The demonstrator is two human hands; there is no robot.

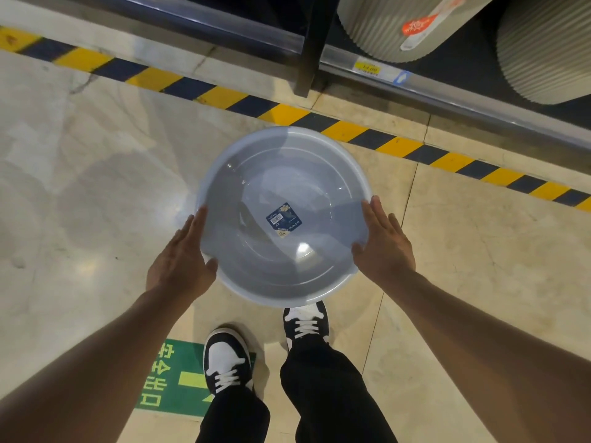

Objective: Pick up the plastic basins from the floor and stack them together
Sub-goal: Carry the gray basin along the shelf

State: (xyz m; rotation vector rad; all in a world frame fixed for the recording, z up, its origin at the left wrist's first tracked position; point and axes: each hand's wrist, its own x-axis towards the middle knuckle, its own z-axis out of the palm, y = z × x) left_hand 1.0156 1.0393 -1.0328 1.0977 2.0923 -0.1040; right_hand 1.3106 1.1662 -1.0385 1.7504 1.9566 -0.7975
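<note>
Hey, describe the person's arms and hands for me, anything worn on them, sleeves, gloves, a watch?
Both forearms are bare as far as the frame shows; no sleeve edge is in view. The left hand and right hand wear no gloves, and no rings, watch or wristband are visible.

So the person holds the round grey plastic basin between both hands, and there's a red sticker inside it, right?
Not quite. The head view shows the round grey plastic basin between the left hand and right hand, but the sticker inside is dark blue, not red.

A shop: price tag on a stocked shelf edge.
</note>
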